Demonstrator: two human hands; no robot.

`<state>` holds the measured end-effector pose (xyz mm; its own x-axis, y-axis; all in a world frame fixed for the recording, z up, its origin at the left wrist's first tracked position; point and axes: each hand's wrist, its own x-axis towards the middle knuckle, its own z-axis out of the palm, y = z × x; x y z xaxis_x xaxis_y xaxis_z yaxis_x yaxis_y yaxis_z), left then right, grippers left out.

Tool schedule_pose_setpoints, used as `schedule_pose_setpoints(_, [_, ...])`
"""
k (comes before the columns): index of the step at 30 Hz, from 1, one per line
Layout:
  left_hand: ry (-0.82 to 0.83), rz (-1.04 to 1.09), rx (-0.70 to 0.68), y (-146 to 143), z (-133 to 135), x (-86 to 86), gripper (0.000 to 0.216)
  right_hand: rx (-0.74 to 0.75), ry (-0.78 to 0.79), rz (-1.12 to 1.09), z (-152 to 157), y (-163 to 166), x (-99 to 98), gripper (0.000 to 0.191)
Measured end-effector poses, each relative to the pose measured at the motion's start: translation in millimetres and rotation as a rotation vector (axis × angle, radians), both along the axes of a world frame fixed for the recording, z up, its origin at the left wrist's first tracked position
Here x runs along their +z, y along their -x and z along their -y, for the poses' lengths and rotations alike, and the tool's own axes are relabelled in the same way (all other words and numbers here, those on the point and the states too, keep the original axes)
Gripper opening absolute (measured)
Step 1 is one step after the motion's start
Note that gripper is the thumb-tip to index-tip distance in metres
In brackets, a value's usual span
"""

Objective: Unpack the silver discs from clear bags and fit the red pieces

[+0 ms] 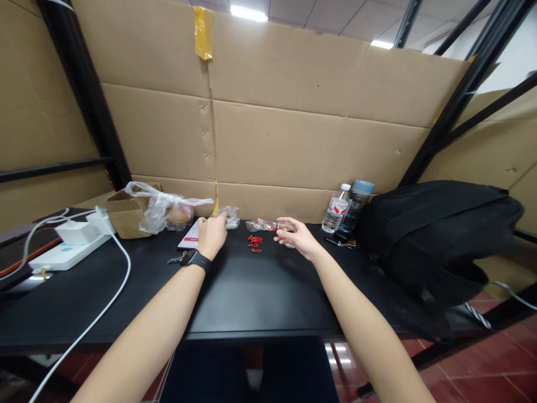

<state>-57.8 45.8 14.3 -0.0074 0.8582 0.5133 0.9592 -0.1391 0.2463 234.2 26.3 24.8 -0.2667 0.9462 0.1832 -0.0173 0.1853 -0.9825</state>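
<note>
My left hand [213, 234], with a black watch on the wrist, reaches to the back of the black table [251, 291]; its fingers are closed on a small clear plastic bag [232, 216]. My right hand [296, 235] hovers with fingers curled around another small clear item [287, 228], beside a second clear bag [259, 225]. A little pile of small red parts [254, 242] lies on the table between the two hands.
Back left are a cardboard box [126, 215], a plastic bag with food [168, 212], a phone [189, 238], keys [175, 260], and a white power strip [67, 249] with cable. Two bottles [346, 208] and a black backpack [436, 235] stand right. A cardboard wall rises behind.
</note>
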Motion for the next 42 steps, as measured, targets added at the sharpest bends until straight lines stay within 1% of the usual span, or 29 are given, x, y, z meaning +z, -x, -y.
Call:
schedule_pose_setpoints(1, [-0.017,0.032,-0.054,-5,4,3.3,0.031,-0.020,-0.012,0.010,0,-1,1.3,0.059])
schedule_pose_setpoints(2, [-0.021,0.071,-0.143,-12,9,5.8,0.029,-0.044,-0.025,0.021,-1,-2,2.5,0.062])
schedule_pose_setpoints(4, [-0.007,0.171,-0.387,-32,21,7.1,0.024,-0.085,-0.057,0.050,-2,-5,4.6,0.066])
schedule_pose_setpoints(6, [0.022,0.195,-0.571,-54,34,3.3,0.022,-0.111,-0.104,0.090,-4,-10,5.8,0.065])
schedule_pose_setpoints(7, [0.051,0.179,-0.628,-64,41,0.0,0.020,-0.117,-0.133,0.119,-5,-13,5.9,0.064])
schedule_pose_setpoints(10, [0.147,0.053,-0.687,-84,56,-9.9,0.014,-0.122,-0.249,0.298,-6,-21,5.1,0.058])
schedule_pose_setpoints(12, [0.210,-0.008,-0.753,-86,61,-12.7,0.013,-0.121,-0.349,0.489,-5,-23,5.0,0.050])
schedule_pose_setpoints(14, [0.264,-0.027,-0.829,-82,62,-11.5,0.015,-0.110,-0.416,0.649,-3,-25,6.8,0.045])
schedule_pose_setpoints(17, [0.330,-0.036,-0.928,-77,61,-8.2,0.021,-0.052,-0.393,0.758,4,-29,15.2,0.047])
schedule_pose_setpoints(19, [0.334,-0.055,-0.988,-77,61,-9.3,0.025,0.039,-0.350,0.834,10,-33,23.3,0.042])
schedule_pose_setpoints(21, [0.310,-0.086,-0.995,-78,61,-13.6,0.030,0.163,-0.304,0.931,16,-37,30.3,0.032])
schedule_pose_setpoints(23, [0.303,-0.123,-0.954,-80,62,-18.7,0.036,0.245,-0.252,1.036,20,-38,33.9,0.028])
schedule_pose_setpoints(26, [0.346,-0.147,-0.921,-80,62,-22.7,0.042,0.244,-0.204,1.190,24,-35,32.7,0.027])
schedule_pose_setpoints(29, [0.390,-0.134,-0.922,-78,63,-20.7,0.046,0.214,-0.211,1.275,25,-28,28.9,0.026])
schedule_pose_setpoints(33, [0.413,-0.141,-0.939,-76,63,-16.3,0.045,0.175,-0.236,1.277,23,-22,24.7,0.025])
schedule_pose_setpoints(37, [0.411,-0.103,-0.951,-76,62,-16.7,0.042,0.189,-0.284,1.186,18,-21,20.9,0.026])
schedule_pose_setpoints(39, [0.410,-0.098,-0.959,-76,62,-17.8,0.041,0.233,-0.289,1.133,16,-21,19.5,0.030])
schedule_pose_setpoints(42, [0.407,-0.091,-0.979,-76,62,-18.7,0.042,0.284,-0.286,1.086,14,-23,17.3,0.043])
